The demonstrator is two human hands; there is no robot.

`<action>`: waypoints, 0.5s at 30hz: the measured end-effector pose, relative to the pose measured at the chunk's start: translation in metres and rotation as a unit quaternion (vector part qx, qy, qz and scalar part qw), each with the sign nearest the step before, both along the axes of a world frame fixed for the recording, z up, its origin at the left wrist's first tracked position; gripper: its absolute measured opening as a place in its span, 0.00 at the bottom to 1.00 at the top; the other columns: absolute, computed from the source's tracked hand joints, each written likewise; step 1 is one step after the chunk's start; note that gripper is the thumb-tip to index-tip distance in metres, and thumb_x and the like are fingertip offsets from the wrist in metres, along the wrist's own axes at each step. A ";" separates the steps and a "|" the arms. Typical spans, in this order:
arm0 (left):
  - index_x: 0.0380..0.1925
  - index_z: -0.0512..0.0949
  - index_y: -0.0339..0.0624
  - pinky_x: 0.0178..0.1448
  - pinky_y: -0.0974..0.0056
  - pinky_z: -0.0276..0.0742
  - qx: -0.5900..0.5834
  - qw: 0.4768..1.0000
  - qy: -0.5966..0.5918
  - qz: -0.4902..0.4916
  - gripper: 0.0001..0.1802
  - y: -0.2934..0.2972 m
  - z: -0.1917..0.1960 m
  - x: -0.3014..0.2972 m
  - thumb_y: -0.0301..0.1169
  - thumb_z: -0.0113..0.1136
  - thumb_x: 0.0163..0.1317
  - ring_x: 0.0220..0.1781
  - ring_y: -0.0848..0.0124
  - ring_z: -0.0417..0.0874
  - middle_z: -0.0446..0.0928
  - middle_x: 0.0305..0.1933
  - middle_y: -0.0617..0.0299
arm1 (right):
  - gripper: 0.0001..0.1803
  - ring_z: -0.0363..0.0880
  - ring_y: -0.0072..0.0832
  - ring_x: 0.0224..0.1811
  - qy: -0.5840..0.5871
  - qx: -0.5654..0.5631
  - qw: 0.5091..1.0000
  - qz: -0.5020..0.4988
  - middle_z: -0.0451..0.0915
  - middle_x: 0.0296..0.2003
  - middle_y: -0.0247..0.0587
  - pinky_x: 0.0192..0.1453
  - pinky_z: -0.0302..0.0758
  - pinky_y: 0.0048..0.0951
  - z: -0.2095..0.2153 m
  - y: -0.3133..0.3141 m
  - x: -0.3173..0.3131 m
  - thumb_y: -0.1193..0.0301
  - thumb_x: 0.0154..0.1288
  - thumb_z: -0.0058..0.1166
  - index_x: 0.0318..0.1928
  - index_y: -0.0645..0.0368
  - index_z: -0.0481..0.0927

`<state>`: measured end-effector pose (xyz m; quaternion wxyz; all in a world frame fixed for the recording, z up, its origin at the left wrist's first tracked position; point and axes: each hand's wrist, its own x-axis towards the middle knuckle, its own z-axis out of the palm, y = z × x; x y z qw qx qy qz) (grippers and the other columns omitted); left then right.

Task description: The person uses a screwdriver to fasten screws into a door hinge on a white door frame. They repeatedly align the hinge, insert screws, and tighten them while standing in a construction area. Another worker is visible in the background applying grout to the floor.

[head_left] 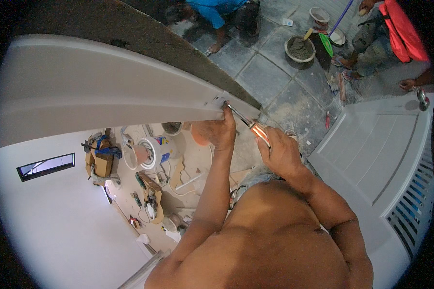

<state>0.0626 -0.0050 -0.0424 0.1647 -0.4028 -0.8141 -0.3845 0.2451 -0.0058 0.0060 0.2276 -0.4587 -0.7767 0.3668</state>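
My right hand (282, 151) is closed round the orange-and-clear handle of a screwdriver (256, 129). Its metal shaft slants up and left, and the tip meets the white door frame (144, 94) beside a small metal plate (211, 100). My left hand (219, 134) grips the edge of the frame just below, one digit reaching up to the screwdriver's tip. The frame hides part of that hand's other fingers. Any screw at the tip is too small to make out.
A white panelled door (366, 149) with a round knob (423, 99) stands open at right. Beyond the frame, a person in blue (217, 12) crouches near a basin of mortar (300, 49); another wears red. Left below lie a white bucket (154, 151), a cardboard box (101, 164) and tools.
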 end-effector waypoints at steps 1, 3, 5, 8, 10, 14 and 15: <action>0.53 0.68 0.30 0.62 0.45 0.63 -0.007 1.000 -0.014 -0.001 0.33 -0.001 -0.001 0.000 0.40 0.67 0.55 0.57 0.42 0.69 0.71 0.53 0.40 | 0.16 0.81 0.52 0.27 0.022 -0.064 0.998 0.006 0.80 0.30 0.52 0.34 0.76 0.48 0.000 0.003 0.001 0.63 0.65 0.57 0.42 0.65 0.75; 0.63 0.57 0.29 0.70 0.43 0.54 -0.044 0.997 -0.056 -0.010 0.44 -0.002 -0.002 -0.001 0.39 0.70 0.53 0.65 0.42 0.61 0.61 0.61 0.37 | 0.16 0.81 0.52 0.26 0.094 -0.264 0.960 0.004 0.80 0.27 0.51 0.33 0.76 0.49 0.000 0.011 0.003 0.64 0.65 0.57 0.42 0.65 0.75; 0.66 0.56 0.29 0.72 0.42 0.52 -0.054 0.996 -0.071 -0.007 0.47 -0.002 -0.003 -0.004 0.38 0.70 0.52 0.68 0.41 0.58 0.58 0.63 0.36 | 0.15 0.80 0.51 0.25 0.198 -0.509 0.838 -0.008 0.79 0.24 0.49 0.33 0.76 0.47 0.001 0.020 0.007 0.64 0.65 0.57 0.41 0.65 0.76; 0.63 0.62 0.31 0.71 0.40 0.53 -0.067 0.997 -0.003 -0.026 0.41 -0.002 -0.003 -0.006 0.38 0.70 0.52 0.67 0.40 0.59 0.61 0.61 0.36 | 0.19 0.79 0.33 0.27 0.237 -0.573 0.784 -0.029 0.76 0.24 0.40 0.33 0.76 0.40 0.000 0.022 0.007 0.62 0.64 0.60 0.43 0.66 0.74; 0.61 0.66 0.33 0.70 0.39 0.54 -0.061 0.998 -0.001 -0.034 0.39 -0.002 -0.002 -0.006 0.37 0.70 0.52 0.66 0.39 0.59 0.62 0.60 0.37 | 0.19 0.80 0.36 0.29 0.145 -0.291 0.946 0.007 0.77 0.28 0.44 0.34 0.76 0.41 0.000 0.015 0.004 0.62 0.64 0.60 0.45 0.65 0.74; 0.59 0.68 0.33 0.69 0.38 0.55 -0.042 0.997 -0.052 -0.025 0.36 -0.003 0.001 -0.003 0.37 0.70 0.51 0.65 0.40 0.59 0.63 0.59 0.37 | 0.19 0.81 0.43 0.33 -0.047 0.040 0.998 0.007 0.78 0.35 0.51 0.38 0.76 0.41 0.002 -0.001 -0.002 0.63 0.64 0.58 0.47 0.64 0.75; 0.59 0.68 0.33 0.69 0.38 0.55 -0.045 0.997 -0.057 -0.023 0.36 -0.003 0.002 -0.002 0.37 0.70 0.51 0.65 0.40 0.59 0.63 0.59 0.37 | 0.19 0.80 0.45 0.32 -0.044 0.036 0.998 0.010 0.78 0.35 0.52 0.38 0.76 0.41 0.004 -0.002 -0.003 0.63 0.65 0.58 0.48 0.64 0.75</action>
